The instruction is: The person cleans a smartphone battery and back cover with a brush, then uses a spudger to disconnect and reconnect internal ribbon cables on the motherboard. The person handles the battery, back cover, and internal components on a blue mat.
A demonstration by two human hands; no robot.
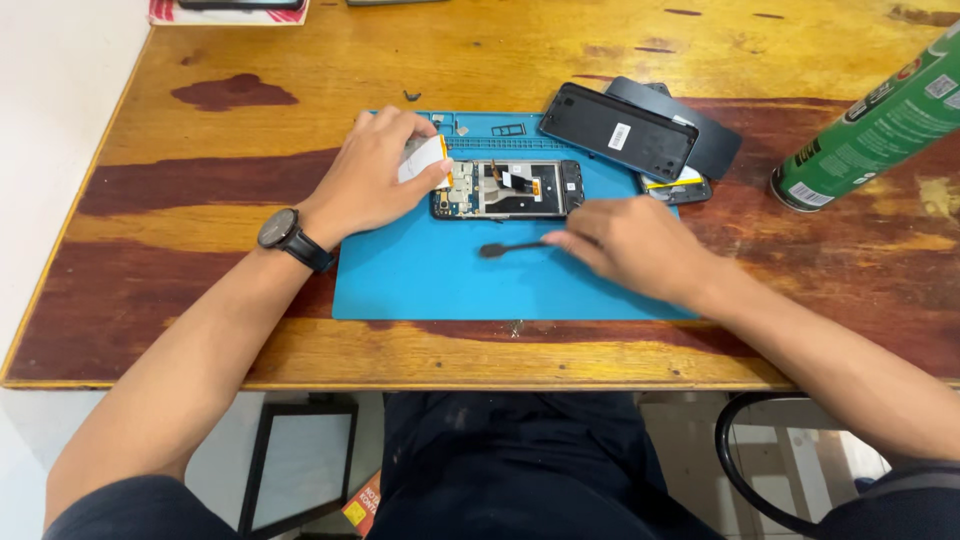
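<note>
A wooden worktop [300, 80], varnished in yellow and dark red patches, is seen from above. A blue repair mat [420, 285] is laid at its middle. At the right edge a green spray can [880, 125] lies tilted. Behind the mat's right corner, a black phone back cover [618, 130] is stacked on another dark panel, with a further phone part just beneath them.

On the mat's upper half an opened smartphone [520, 190] lies flat with its back removed, so that the circuit boards and the frame are exposed. The battery bay looks empty, which suggests the disassembly is well advanced; nothing is shown refitted.

The left hand [370, 180], with a black wristwatch [285, 232] on its wrist, is curled over the phone's left end, and a pale flat piece with an orange edge, probably the battery [425, 158], is pinched between its thumb and fingers. The right hand [625, 245] rests on the mat just below the phone, its fingers loosely closed on a black spudger [510, 248], whose rounded tip lies on the mat. A few tiny screws sit near the mat's top edge.
</note>
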